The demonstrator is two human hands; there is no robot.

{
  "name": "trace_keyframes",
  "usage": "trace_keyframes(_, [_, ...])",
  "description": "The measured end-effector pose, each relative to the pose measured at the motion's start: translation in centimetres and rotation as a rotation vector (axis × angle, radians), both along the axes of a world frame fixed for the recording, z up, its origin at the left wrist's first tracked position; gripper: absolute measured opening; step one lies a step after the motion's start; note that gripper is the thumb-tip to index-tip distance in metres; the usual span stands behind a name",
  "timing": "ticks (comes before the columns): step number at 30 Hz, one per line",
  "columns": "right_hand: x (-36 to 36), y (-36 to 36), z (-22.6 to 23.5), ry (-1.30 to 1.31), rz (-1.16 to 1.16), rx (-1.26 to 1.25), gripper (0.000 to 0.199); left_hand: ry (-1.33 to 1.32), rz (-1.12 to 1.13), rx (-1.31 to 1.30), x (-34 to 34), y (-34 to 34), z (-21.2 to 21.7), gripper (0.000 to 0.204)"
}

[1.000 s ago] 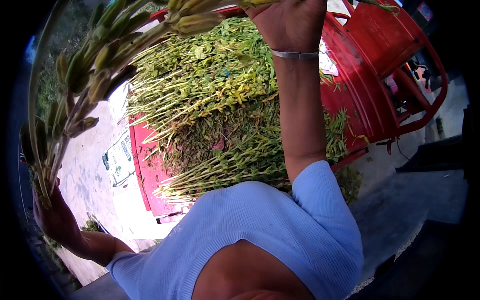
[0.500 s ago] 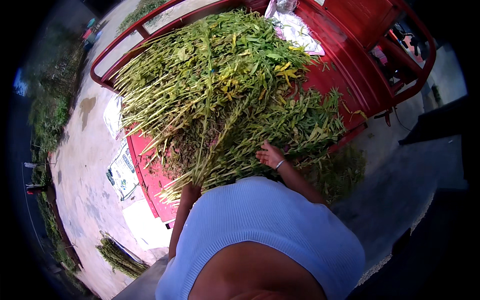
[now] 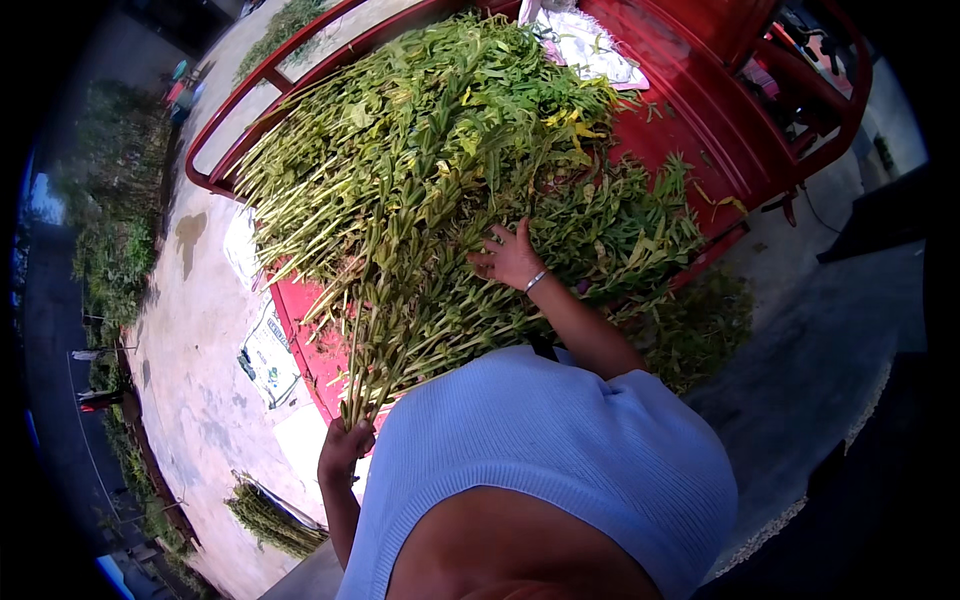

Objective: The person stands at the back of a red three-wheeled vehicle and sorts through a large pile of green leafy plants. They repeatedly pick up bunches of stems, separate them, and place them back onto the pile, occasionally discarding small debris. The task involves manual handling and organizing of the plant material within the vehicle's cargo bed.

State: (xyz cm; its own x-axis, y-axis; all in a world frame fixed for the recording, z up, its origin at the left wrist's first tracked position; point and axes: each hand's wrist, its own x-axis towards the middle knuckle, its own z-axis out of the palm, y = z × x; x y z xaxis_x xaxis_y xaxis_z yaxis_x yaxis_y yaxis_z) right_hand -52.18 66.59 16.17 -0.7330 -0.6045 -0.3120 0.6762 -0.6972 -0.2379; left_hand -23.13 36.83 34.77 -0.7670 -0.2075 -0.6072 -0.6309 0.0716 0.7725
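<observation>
My left hand (image 3: pixel 345 452) is closed round the cut ends of a bunch of green stalks (image 3: pixel 385 290), close to the front edge of the red truck bed. The bunch carries small pods and leaves, and it slants up and away over the pile. Beside it, my right hand (image 3: pixel 512 258) has its fingers spread and holds nothing; it hovers over or just touches the leafy tops. Beneath both lies a big heap of cut stalks (image 3: pixel 330 170), butt ends to the left and leaves to the right.
The red cargo bed (image 3: pixel 675 130) has a side rail (image 3: pixel 225 125) along its far left. White sacking (image 3: pixel 590 50) lies at the back. On the concrete at left are a printed sack (image 3: pixel 268 360) and another stalk bundle (image 3: pixel 275 515). More greenery (image 3: pixel 715 330) hangs at right.
My left hand has moved out to the left with the stalk ends, and the bunch now shows thicker above the heap. My right hand has moved forward, fingers spreading wider.
</observation>
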Motion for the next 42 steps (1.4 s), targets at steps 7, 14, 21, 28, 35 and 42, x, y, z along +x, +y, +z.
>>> trace_keyframes(7, [-6.0, -1.7, 3.1, 0.153, -0.220, 0.280, 0.081, -0.037, -0.076, 0.067, 3.8, -3.3, -5.6, 0.019])
trace_keyframes(14, [-13.4, 5.3, -2.2, 0.114, -0.166, 1.438, 0.091, -0.131, -0.045, -0.036, 3.0, 0.4, -1.6, 0.018])
trace_keyframes(21, [-14.5, 5.4, 0.0, 0.301, -0.443, 1.502, 0.035, -0.100, -0.070, -0.062, 5.5, -0.7, -4.3, 0.016])
trace_keyframes(28, [-16.4, 7.0, -2.8, 0.916, -0.511, 1.943, 0.019, -0.061, -0.066, -0.027, 4.0, 0.5, -2.4, 0.013])
trace_keyframes(35, [-19.7, 13.1, -0.9, 0.778, -0.449, 2.235, 0.017, -0.189, -0.001, 0.002, 3.9, -0.1, 2.8, 0.013])
trace_keyframes(42, [-13.7, 36.6, 1.0, 0.223, -0.312, 2.587, 0.034, -0.192, 0.043, 0.024, 4.8, -2.1, 3.9, 0.021])
